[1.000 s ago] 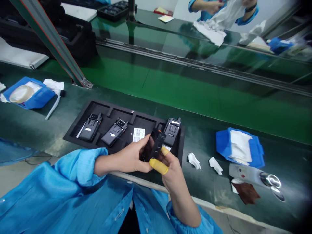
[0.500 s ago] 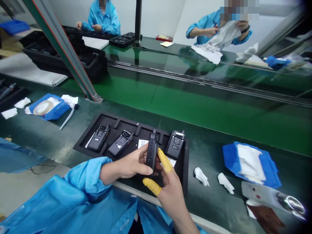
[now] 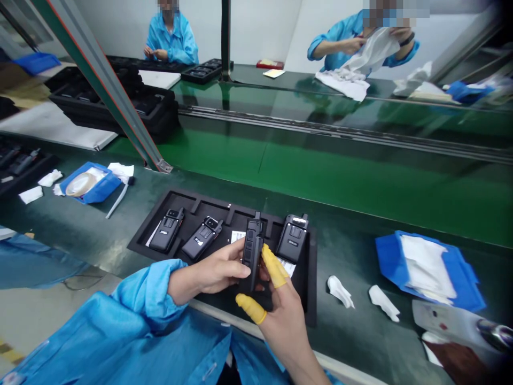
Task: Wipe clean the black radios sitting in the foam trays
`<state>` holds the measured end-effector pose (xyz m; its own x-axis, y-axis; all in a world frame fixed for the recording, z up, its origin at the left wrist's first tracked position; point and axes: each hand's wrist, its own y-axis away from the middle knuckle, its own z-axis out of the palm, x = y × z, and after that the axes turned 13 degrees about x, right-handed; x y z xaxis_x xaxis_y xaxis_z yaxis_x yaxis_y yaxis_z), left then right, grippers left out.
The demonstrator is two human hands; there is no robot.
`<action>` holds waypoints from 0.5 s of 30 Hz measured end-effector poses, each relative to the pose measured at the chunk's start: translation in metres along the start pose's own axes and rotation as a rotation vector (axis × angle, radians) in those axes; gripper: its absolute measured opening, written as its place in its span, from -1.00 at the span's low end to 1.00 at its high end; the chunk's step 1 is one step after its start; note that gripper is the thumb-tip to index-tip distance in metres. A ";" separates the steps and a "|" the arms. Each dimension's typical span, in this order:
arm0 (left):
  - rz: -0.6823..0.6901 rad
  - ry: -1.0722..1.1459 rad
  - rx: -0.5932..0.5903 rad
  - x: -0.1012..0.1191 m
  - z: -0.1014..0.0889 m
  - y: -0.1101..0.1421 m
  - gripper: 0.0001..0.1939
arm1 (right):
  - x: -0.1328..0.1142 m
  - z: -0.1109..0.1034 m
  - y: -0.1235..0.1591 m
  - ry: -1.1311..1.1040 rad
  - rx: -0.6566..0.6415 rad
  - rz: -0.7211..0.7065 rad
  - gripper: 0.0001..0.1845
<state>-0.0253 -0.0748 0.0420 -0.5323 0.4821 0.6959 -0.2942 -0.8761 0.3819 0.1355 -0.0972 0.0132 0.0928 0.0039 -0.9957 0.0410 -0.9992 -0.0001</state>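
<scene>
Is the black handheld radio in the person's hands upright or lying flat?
Upright: the black handheld radio is held on end, pinched between the left hand and the right hand with yellow finger cots.

My left hand [image 3: 212, 275] hides part of the black radio [image 3: 252, 251]; well right of it, a shiny object [image 3: 495, 334] blurs off-frame.

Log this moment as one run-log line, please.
left hand: holds upright black plastic handheld radio | right hand: yellow-cotted fingers on it | black tray: three more radios
</scene>
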 end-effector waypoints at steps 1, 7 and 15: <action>-0.003 0.003 0.002 0.000 0.000 0.000 -0.42 | 0.000 0.000 0.000 0.005 0.000 0.003 -0.09; -0.016 0.030 0.012 -0.001 0.000 0.000 -0.38 | -0.002 -0.001 0.002 0.064 0.006 -0.013 -0.10; 0.039 -0.014 -0.011 0.001 0.007 0.002 -0.48 | 0.000 -0.002 0.007 -0.008 0.016 0.027 -0.15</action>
<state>-0.0207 -0.0759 0.0482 -0.5328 0.4473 0.7184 -0.2823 -0.8942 0.3474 0.1377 -0.1039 0.0133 0.0853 -0.0233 -0.9961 0.0231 -0.9994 0.0253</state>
